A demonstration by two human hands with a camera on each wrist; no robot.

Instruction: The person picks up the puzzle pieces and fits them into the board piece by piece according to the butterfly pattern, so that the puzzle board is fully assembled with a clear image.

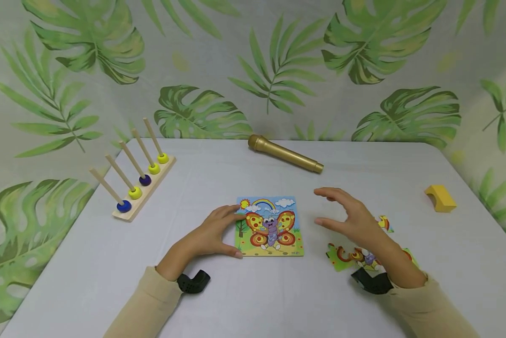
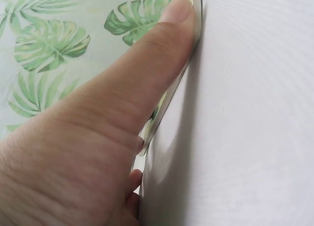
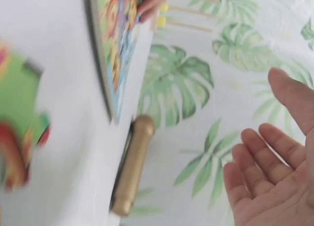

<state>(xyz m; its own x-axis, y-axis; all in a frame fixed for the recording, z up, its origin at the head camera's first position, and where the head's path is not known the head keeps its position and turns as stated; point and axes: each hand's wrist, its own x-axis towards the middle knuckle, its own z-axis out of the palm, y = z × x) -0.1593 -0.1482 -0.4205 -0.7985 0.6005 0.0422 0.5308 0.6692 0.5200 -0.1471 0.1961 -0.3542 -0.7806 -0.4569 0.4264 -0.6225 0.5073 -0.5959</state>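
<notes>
A square picture puzzle board (image 1: 272,230) with a butterfly, a rainbow and a sun on it lies near the middle of the table. My left hand (image 1: 208,234) holds its left side, thumb near the lower edge and fingers at the upper left. The left wrist view shows the thumb (image 2: 152,54) against the board's edge; part of the fingers is hidden there. To the right of the board, my right hand (image 1: 358,223) hovers with thumb and fingers apart and nothing between them. Under its wrist lie loose jigsaw pieces (image 1: 339,263), partly covered by the forearm.
One more jigsaw piece (image 1: 387,224) lies right of the right hand. A gold toy microphone (image 1: 287,156) rests at the back. On the left stands a wooden peg stand (image 1: 145,195) with blue, yellow and purple beads. A yellow arched block (image 1: 442,199) sits far right.
</notes>
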